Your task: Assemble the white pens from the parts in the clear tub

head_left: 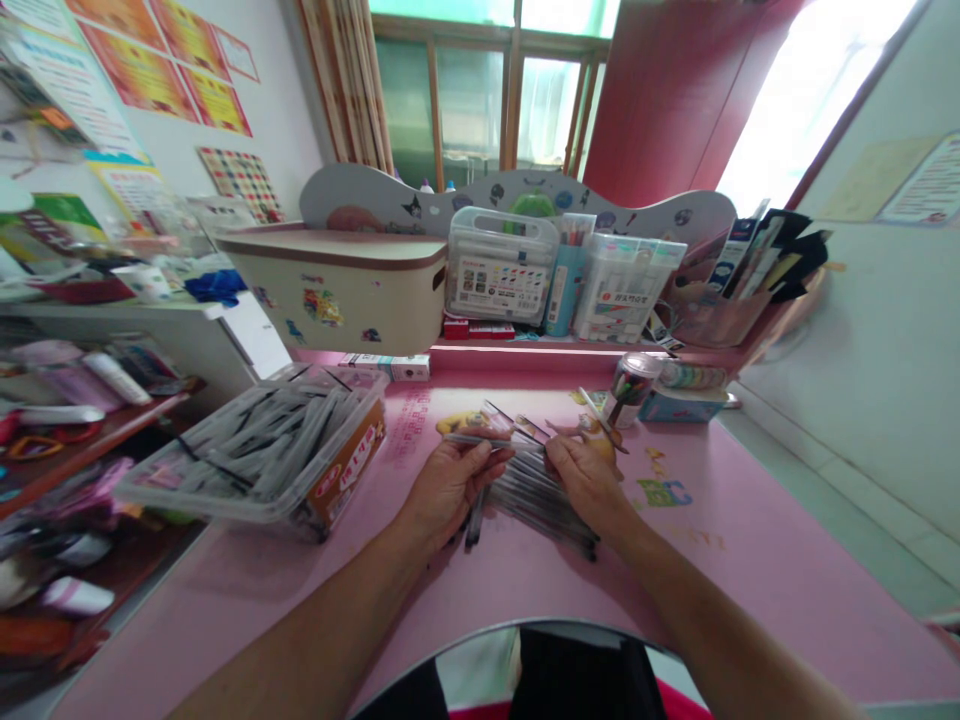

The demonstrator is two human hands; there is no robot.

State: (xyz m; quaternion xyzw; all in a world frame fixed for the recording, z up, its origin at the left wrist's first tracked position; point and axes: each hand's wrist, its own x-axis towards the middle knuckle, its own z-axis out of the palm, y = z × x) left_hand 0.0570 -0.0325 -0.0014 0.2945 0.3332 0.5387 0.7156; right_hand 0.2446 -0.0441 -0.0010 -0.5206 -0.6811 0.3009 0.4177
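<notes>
Over one pink desk (750,600), left grip (448,482) and right grip (589,478) pinch one slender pen (517,445).

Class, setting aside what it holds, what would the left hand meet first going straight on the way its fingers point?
Most likely the right hand, which faces the left hand across a narrow gap. The pile of pens seems to lie lower, but one view leaves depth unclear.

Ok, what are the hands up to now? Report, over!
Left hand pinching thin pen; right hand at its other end. Pen pile just underneath. Tub off left, clear of both hands.
</notes>
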